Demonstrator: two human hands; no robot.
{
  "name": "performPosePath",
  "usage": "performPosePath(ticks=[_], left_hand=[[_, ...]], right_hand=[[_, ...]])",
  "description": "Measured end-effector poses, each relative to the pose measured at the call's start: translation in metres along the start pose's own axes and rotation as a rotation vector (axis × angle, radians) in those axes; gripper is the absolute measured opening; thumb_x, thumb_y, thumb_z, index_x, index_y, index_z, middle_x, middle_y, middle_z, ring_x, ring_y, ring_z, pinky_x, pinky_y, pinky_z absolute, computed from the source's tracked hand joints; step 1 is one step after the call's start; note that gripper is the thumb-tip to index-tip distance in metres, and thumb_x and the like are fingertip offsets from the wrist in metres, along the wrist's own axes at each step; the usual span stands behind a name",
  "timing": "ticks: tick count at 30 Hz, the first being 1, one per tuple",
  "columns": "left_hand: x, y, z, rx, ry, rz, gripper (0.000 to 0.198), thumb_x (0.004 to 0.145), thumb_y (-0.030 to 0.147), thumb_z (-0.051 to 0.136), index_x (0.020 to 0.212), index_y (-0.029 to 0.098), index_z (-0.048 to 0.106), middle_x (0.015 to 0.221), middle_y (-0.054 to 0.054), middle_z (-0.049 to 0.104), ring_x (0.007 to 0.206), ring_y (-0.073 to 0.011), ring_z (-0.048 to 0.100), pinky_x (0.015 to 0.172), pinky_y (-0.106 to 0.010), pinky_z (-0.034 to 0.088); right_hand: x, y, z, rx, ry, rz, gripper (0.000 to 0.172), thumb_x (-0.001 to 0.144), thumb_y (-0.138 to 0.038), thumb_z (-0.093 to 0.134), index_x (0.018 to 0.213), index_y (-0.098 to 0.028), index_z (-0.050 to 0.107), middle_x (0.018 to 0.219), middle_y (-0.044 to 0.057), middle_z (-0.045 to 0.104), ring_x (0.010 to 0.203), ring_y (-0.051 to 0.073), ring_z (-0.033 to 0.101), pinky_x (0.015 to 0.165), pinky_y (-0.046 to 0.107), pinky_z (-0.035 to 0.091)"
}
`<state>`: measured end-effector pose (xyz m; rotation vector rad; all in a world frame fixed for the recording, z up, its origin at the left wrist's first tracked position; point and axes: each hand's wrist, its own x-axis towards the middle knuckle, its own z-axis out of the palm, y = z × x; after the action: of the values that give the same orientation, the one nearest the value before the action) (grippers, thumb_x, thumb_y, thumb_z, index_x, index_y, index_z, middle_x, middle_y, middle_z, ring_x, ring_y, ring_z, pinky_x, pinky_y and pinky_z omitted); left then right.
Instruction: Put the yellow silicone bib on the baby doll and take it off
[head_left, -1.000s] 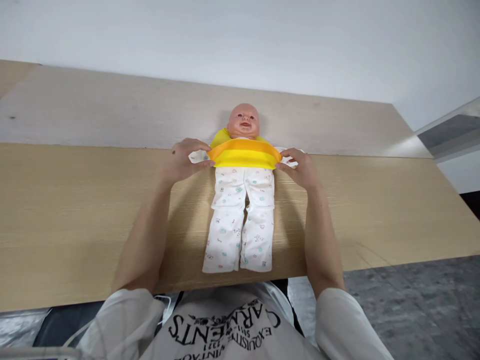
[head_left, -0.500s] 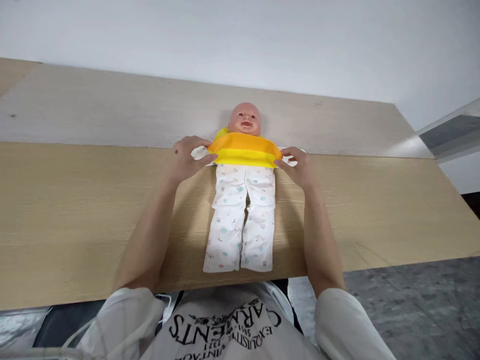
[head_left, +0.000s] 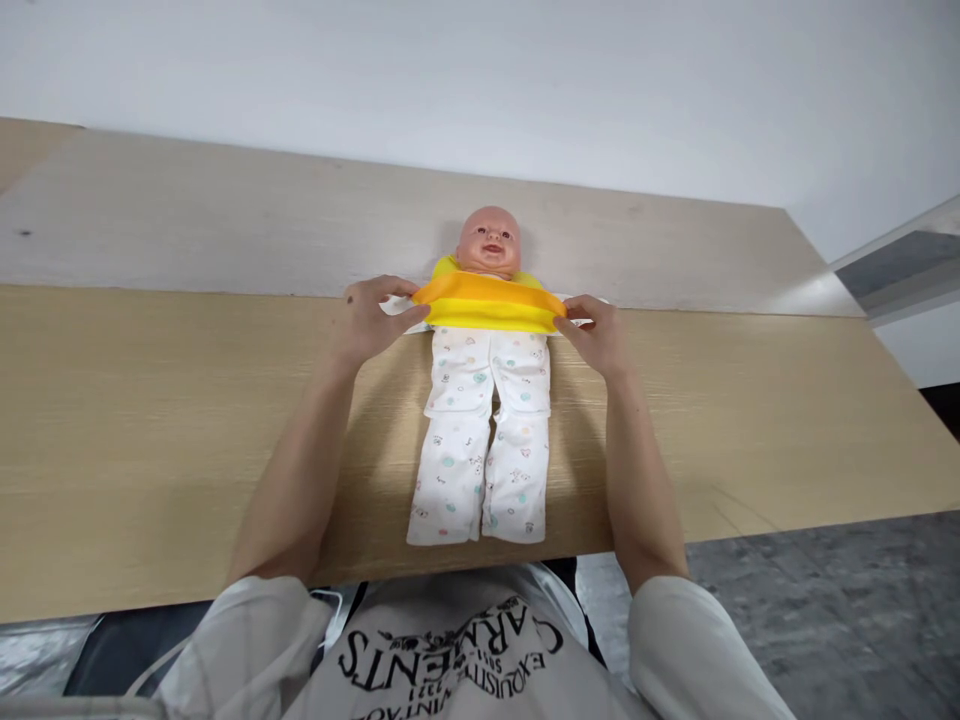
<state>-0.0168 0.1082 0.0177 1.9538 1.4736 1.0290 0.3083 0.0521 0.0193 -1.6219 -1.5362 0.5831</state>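
Yellow-and-orange cloth [head_left: 491,302] held across a doll [head_left: 489,244] on the bench [head_left: 150,430].
Left hand [head_left: 373,320] pinches its 9 o'clock end between the fingers, right hand [head_left: 597,334] its 3 o'clock end; white printed trousers [head_left: 454,470] lie toward 6 o'clock.

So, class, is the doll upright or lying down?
Lying down: the doll faces upward, its patterned trousers stretched along the table.
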Motion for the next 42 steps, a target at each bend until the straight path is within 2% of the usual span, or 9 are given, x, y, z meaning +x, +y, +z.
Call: performPosePath(ticks=[8,16,25,30,38,42], left_hand=[[0.001,0.000,-0.001,-0.036,0.008,-0.047,0.015,0.070,0.030,0.074,0.083,0.024,0.074,0.095,-0.002,0.076,0.094,-0.0217,0.069,0.092,-0.036,0.054],[0.001,0.000,-0.003,-0.143,-0.032,-0.121,0.019,0.067,0.034,0.077,0.083,0.023,0.075,0.095,-0.002,0.075,0.095,-0.0224,0.070,0.093,-0.036,0.055],[0.001,-0.010,-0.007,-0.228,-0.056,-0.125,0.029,0.058,0.040,0.084,0.079,0.023,0.076,0.090,-0.003,0.075,0.091,-0.0233,0.069,0.093,-0.039,0.054],[0.001,-0.015,-0.004,-0.231,-0.060,-0.141,0.032,0.056,0.041,0.085,0.080,0.021,0.074,0.092,-0.004,0.074,0.089,-0.0219,0.067,0.091,-0.039,0.054],[0.002,-0.014,-0.001,-0.171,-0.051,-0.139,0.022,0.058,0.034,0.082,0.073,0.023,0.069,0.088,-0.002,0.072,0.088,-0.0205,0.067,0.089,-0.037,0.055],[0.002,-0.014,0.000,-0.145,-0.056,-0.160,0.023,0.058,0.036,0.082,0.074,0.024,0.070,0.090,-0.002,0.072,0.090,-0.0212,0.067,0.087,-0.036,0.056]], right_hand=[[0.000,-0.002,-0.002,0.056,-0.011,0.043,0.024,0.072,-0.032,0.064,0.088,-0.016,0.068,0.088,0.003,0.071,0.079,0.015,0.069,0.061,0.023,0.047],[0.001,0.007,-0.004,0.114,-0.035,0.043,0.028,0.071,-0.036,0.067,0.091,-0.016,0.068,0.097,0.004,0.070,0.081,0.015,0.069,0.067,0.026,0.051],[0.002,0.011,-0.006,0.127,-0.039,0.048,0.026,0.069,-0.035,0.070,0.088,-0.017,0.068,0.092,0.003,0.071,0.078,0.014,0.067,0.068,0.026,0.052],[0.002,0.012,-0.004,0.115,-0.027,0.044,0.024,0.071,-0.033,0.069,0.088,-0.016,0.067,0.092,0.004,0.071,0.079,0.015,0.068,0.065,0.026,0.050],[0.002,0.007,-0.001,0.103,-0.024,0.045,0.021,0.069,-0.029,0.066,0.084,-0.015,0.064,0.086,0.004,0.069,0.075,0.013,0.066,0.063,0.024,0.049],[0.002,0.004,0.001,0.078,-0.029,0.046,0.018,0.069,-0.028,0.063,0.082,-0.015,0.062,0.083,0.003,0.068,0.072,0.012,0.064,0.062,0.023,0.050]])
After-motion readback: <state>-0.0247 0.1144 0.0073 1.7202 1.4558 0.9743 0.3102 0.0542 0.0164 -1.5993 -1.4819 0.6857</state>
